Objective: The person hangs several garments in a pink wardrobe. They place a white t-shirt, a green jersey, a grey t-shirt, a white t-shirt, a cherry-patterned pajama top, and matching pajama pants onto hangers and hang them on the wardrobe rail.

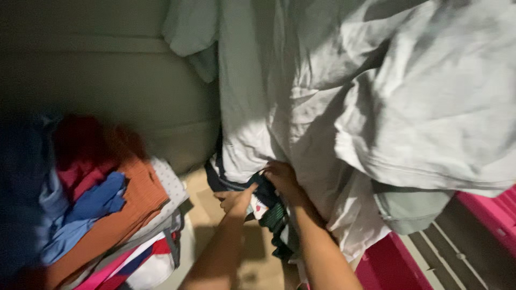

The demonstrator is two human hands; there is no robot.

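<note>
Under pale sheet [322, 96], dark garment [274, 215] lengthwise downward

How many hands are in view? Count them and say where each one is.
2. The left hand touches the dark green garment at bottom centre; the right hand grips it just beside, under the pale sheet. None seem hidden.

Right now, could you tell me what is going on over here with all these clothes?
A person is working both hands into a heap of pale garments. The left hand and the right hand grip a dark green striped piece of clothing at the bottom of the heap. A stack of folded clothes sits to the left, and a pink bin stands at lower right.
</note>
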